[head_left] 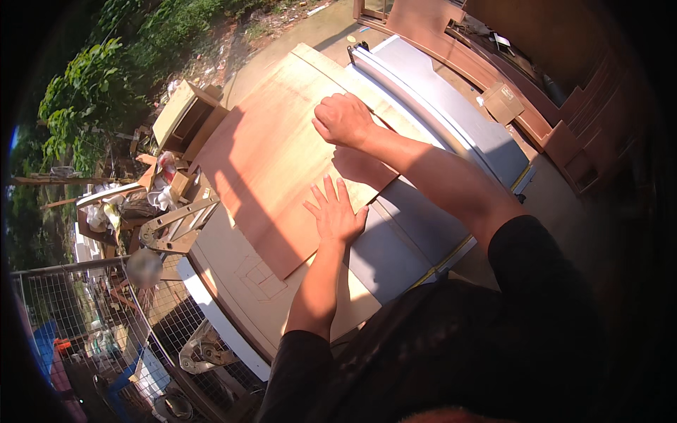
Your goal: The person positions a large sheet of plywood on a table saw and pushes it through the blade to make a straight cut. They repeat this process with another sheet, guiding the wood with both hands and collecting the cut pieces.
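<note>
A thin reddish-brown plywood sheet [247, 148] lies slantwise across a grey metal work table [402, 247] in front of me. My left hand [337, 217] rests palm down near the sheet's near right edge, fingers spread. Farther off and to the right, my right hand [344, 120] is closed in a fist over the sheet, casting a shadow below it. Whatever that fist may hold is hidden. Beneath the sheet's near left part is a pale board [233, 261] with a reddish line drawing on it.
A long pale metal rail [416, 106] runs along the table right of the sheet. Brown panels [423, 21] and a cardboard box [501, 103] lie beyond. To the left are a wooden cabinet [187, 120], scrap wood and a wire mesh fence [84, 296].
</note>
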`<state>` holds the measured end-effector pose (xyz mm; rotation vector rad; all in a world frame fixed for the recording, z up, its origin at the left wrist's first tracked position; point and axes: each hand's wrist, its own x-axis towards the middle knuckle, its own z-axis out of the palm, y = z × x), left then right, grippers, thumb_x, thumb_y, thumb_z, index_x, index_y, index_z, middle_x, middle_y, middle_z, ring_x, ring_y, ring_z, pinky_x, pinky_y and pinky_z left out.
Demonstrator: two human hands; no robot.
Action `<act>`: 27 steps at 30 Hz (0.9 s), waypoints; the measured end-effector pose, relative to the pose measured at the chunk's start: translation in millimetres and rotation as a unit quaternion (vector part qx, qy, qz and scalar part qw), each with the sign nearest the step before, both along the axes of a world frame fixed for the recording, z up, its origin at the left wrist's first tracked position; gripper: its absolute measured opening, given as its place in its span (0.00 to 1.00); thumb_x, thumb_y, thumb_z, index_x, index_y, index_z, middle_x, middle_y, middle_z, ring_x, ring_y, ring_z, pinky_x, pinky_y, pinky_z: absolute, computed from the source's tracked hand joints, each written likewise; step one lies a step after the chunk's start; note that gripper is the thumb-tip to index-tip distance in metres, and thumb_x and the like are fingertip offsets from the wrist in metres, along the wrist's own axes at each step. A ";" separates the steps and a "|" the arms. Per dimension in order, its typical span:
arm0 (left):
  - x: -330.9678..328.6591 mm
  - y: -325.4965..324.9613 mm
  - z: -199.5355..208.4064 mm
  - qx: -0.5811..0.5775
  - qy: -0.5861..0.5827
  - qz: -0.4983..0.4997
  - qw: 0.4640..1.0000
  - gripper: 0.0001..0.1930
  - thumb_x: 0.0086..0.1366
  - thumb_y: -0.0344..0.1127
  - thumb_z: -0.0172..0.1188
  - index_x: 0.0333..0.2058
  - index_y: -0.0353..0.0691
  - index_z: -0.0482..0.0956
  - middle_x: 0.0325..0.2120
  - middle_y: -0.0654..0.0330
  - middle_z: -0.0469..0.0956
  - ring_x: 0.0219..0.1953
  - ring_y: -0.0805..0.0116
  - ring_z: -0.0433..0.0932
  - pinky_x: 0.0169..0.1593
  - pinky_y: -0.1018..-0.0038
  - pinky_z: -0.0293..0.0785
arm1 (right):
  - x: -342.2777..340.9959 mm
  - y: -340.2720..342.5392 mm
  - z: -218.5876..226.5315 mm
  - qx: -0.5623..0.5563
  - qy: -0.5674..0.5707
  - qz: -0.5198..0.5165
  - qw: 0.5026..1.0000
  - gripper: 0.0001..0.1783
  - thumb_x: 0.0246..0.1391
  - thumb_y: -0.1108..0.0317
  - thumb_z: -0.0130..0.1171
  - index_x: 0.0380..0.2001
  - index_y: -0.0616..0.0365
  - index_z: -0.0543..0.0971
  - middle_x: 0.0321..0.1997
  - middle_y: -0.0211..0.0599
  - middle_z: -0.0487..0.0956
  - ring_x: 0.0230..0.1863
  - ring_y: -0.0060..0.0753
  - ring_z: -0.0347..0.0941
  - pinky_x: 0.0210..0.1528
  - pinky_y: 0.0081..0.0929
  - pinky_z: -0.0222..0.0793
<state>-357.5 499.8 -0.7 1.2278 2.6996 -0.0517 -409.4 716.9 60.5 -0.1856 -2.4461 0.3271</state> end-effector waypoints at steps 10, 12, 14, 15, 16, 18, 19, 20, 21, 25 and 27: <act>-4.7 -1.9 -8.9 0.038 0.002 0.008 0.999 0.51 0.56 0.75 0.56 0.72 0.54 0.57 0.74 0.49 0.49 0.73 0.31 0.44 0.64 0.22 0.42 | -126.6 178.5 29.3 -0.086 -0.303 -0.106 0.943 0.19 0.59 0.53 0.55 0.39 0.56 0.85 0.45 0.47 0.84 0.51 0.50 0.79 0.53 0.44 0.74; -4.8 -3.5 -11.2 0.050 0.015 0.004 0.999 0.52 0.56 0.76 0.55 0.72 0.53 0.58 0.73 0.48 0.50 0.73 0.31 0.45 0.63 0.22 0.43 | -138.3 188.6 20.1 -0.084 -0.333 -0.101 0.934 0.19 0.59 0.53 0.55 0.39 0.56 0.85 0.45 0.47 0.84 0.51 0.50 0.79 0.53 0.44 0.74; -7.1 -3.4 -11.5 0.050 0.026 0.003 0.998 0.51 0.56 0.75 0.55 0.72 0.53 0.58 0.73 0.49 0.50 0.73 0.31 0.45 0.63 0.22 0.45 | -148.9 194.0 14.0 -0.084 -0.350 -0.094 0.928 0.19 0.59 0.53 0.55 0.39 0.56 0.85 0.45 0.47 0.84 0.50 0.50 0.79 0.53 0.44 0.74; -6.1 -3.6 -12.5 0.052 0.027 0.003 0.998 0.50 0.56 0.75 0.55 0.72 0.54 0.58 0.73 0.49 0.50 0.73 0.31 0.46 0.63 0.22 0.45 | -152.1 196.8 10.3 -0.082 -0.359 -0.092 0.925 0.19 0.59 0.53 0.55 0.39 0.56 0.85 0.45 0.47 0.84 0.50 0.50 0.79 0.53 0.44 0.74; -7.4 -4.5 -13.0 0.053 0.030 0.002 0.998 0.50 0.56 0.75 0.54 0.72 0.54 0.58 0.73 0.49 0.50 0.72 0.31 0.46 0.63 0.22 0.45 | -156.5 197.2 9.3 -0.080 -0.365 -0.091 0.923 0.19 0.59 0.53 0.55 0.39 0.56 0.85 0.45 0.47 0.84 0.50 0.50 0.79 0.53 0.44 0.74; -9.7 -5.1 -14.1 0.054 0.029 0.002 0.998 0.50 0.56 0.75 0.54 0.72 0.54 0.58 0.73 0.50 0.50 0.72 0.31 0.46 0.63 0.22 0.46 | -162.5 197.9 5.6 -0.078 -0.377 -0.087 0.919 0.19 0.59 0.53 0.55 0.39 0.56 0.85 0.45 0.46 0.84 0.50 0.50 0.79 0.53 0.44 0.74; -9.5 -5.6 -14.8 0.054 0.027 0.004 0.998 0.50 0.57 0.75 0.54 0.72 0.54 0.58 0.73 0.50 0.50 0.72 0.31 0.46 0.63 0.22 0.47 | -167.0 196.1 3.4 -0.078 -0.381 -0.083 0.918 0.19 0.59 0.53 0.55 0.39 0.56 0.85 0.45 0.46 0.84 0.50 0.50 0.79 0.53 0.44 0.74; -9.6 -5.8 -14.5 0.051 0.024 0.004 0.998 0.50 0.57 0.75 0.54 0.72 0.54 0.58 0.73 0.50 0.50 0.72 0.31 0.46 0.63 0.22 0.47 | -170.6 195.2 1.8 -0.077 -0.385 -0.080 0.916 0.19 0.59 0.53 0.55 0.39 0.56 0.85 0.45 0.46 0.84 0.50 0.50 0.79 0.52 0.44 0.74; -10.1 -5.7 -13.3 0.049 0.020 0.004 0.999 0.50 0.57 0.75 0.54 0.72 0.55 0.59 0.73 0.50 0.50 0.72 0.31 0.47 0.63 0.22 0.47 | -171.7 194.4 -0.4 -0.076 -0.388 -0.080 0.915 0.19 0.59 0.53 0.55 0.39 0.56 0.85 0.45 0.46 0.84 0.50 0.50 0.79 0.52 0.44 0.74; -10.6 -6.5 -16.3 0.067 0.014 0.003 0.998 0.49 0.56 0.75 0.55 0.72 0.55 0.59 0.74 0.51 0.50 0.72 0.32 0.48 0.62 0.22 0.48 | -178.0 190.5 -7.4 -0.074 -0.395 -0.073 0.913 0.18 0.59 0.53 0.55 0.39 0.56 0.85 0.44 0.46 0.84 0.50 0.50 0.79 0.52 0.44 0.74; -10.8 -7.1 -17.7 0.074 0.016 0.008 0.997 0.49 0.55 0.74 0.59 0.71 0.57 0.60 0.73 0.52 0.50 0.72 0.34 0.49 0.62 0.23 0.48 | -182.5 188.8 -9.3 -0.073 -0.402 -0.071 0.910 0.18 0.59 0.53 0.56 0.39 0.56 0.85 0.44 0.46 0.84 0.50 0.49 0.79 0.52 0.43 0.74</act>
